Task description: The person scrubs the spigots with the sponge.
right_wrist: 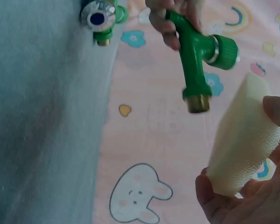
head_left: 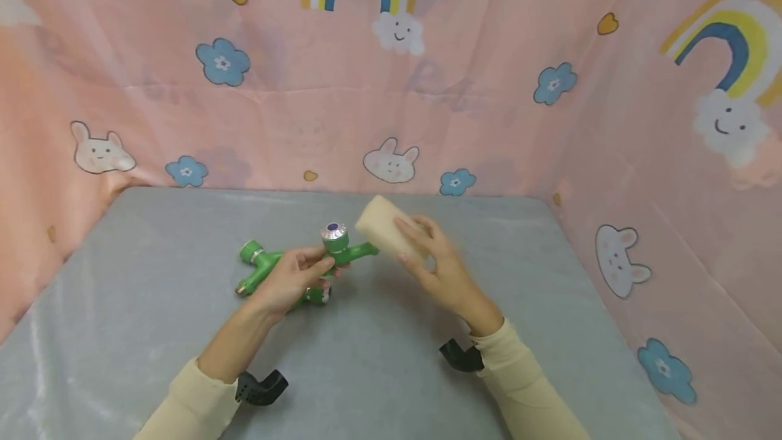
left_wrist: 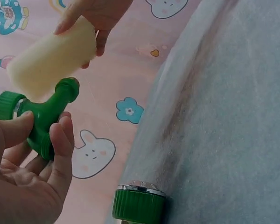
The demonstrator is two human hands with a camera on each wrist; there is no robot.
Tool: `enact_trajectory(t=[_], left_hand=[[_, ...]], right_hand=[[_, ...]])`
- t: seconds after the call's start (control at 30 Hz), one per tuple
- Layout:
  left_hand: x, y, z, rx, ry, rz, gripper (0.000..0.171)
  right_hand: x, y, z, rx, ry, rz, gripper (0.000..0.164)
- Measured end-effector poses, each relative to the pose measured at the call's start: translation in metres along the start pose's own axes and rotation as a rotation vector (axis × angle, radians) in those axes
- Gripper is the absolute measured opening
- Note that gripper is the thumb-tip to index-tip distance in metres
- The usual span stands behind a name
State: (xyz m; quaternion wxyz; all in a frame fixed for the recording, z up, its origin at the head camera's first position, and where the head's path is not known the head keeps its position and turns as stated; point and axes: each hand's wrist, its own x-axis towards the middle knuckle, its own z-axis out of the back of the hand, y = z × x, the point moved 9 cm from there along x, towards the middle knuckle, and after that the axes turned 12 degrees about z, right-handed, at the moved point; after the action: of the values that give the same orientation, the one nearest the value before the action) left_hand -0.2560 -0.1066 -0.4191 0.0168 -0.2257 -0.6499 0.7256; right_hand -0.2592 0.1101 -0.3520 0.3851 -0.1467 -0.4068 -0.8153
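My left hand [head_left: 299, 280] grips a green tap [head_left: 348, 251] by its body, thumb on the near side. The tap has a shiny silver-topped knob, and a brass end [right_wrist: 198, 103] shows in the right wrist view. In my right hand [head_left: 446, 273] is a cream sponge block [left_wrist: 53, 60], pinched between thumb and fingers. The sponge is just right of the tap, close to its tip in the head view. Both are held up above the table. Behind and below my left hand, more green taps [head_left: 263, 265] lie partly hidden.
A grey cloth covers the table [head_left: 379, 372]. Pink curtains [head_left: 293, 107] with rainbows, rabbits and flowers hang at the back and sides. Black curved mounts [head_left: 263, 387] stick out from both wrists. One resting tap's green knob [left_wrist: 139, 205] appears low in the left wrist view.
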Motion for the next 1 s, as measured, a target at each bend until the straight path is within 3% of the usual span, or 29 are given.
enact_trajectory(t=[0.17,0.4,0.53,0.7,0.8,1.0], left_hand=[[-0.004,-0.009,0.001,0.048,-0.038,-0.075,0.038],[-0.006,-0.013,0.003,0.158,-0.122,-0.117,0.037],[-0.008,-0.019,0.000,0.260,-0.168,-0.163,0.036],[-0.015,-0.031,-0.008,0.419,-0.220,-0.263,0.036],[-0.018,-0.034,-0.012,0.491,-0.247,-0.302,0.036],[-0.018,-0.032,-0.016,0.515,-0.242,-0.312,0.038]], right_hand=[[-0.004,-0.010,-0.007,0.015,0.080,-0.078,0.052],[-0.012,-0.036,0.003,-0.016,0.128,-0.191,0.051],[-0.008,-0.026,0.006,-0.011,0.096,-0.174,0.052],[-0.002,-0.011,-0.008,0.015,0.158,-0.111,0.053],[-0.004,-0.018,-0.009,0.008,0.182,-0.149,0.052],[-0.014,-0.038,0.005,-0.063,0.181,-0.228,0.051]])
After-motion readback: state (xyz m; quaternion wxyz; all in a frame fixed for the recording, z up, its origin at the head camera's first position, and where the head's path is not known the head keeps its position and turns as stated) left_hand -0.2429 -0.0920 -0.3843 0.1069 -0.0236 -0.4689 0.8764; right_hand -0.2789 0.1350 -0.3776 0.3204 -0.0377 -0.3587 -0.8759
